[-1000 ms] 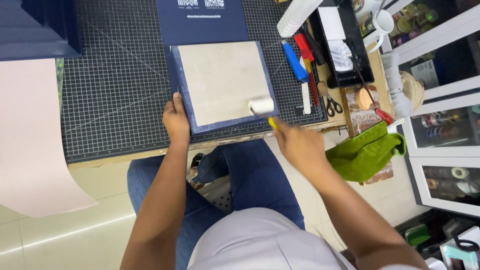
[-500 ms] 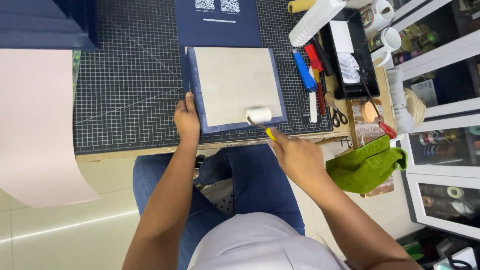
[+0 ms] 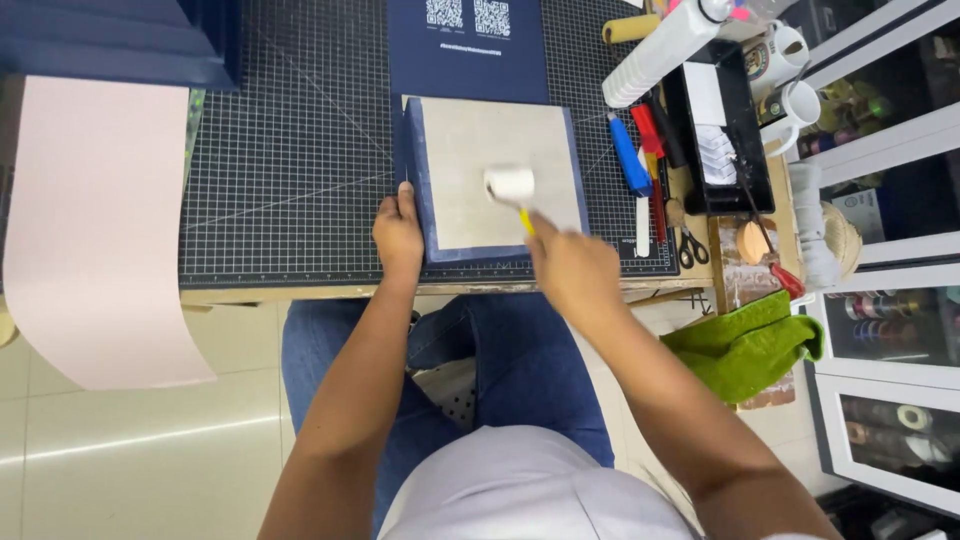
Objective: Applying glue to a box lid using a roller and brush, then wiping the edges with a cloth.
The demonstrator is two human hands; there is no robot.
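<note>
The right hand (image 3: 572,270), fingers clamped on the yellow-handled roller (image 3: 510,186), has pushed it up from the grey board (image 3: 497,170)'s near edge to mid-sheet; the left hand (image 3: 399,232), fingers together, still pins the board's left edge.

Wooden workbench (image 3: 300,294), gridded cutting mat (image 3: 290,160), pink paper sheet (image 3: 90,220), black tray (image 3: 745,205)

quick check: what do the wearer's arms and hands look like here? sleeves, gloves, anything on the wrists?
Both arms are bare from above the elbow down; no sleeves reach the forearms. The left hand and right hand wear no gloves. No watch, band or ring shows, though the right hand is motion-blurred.
</note>
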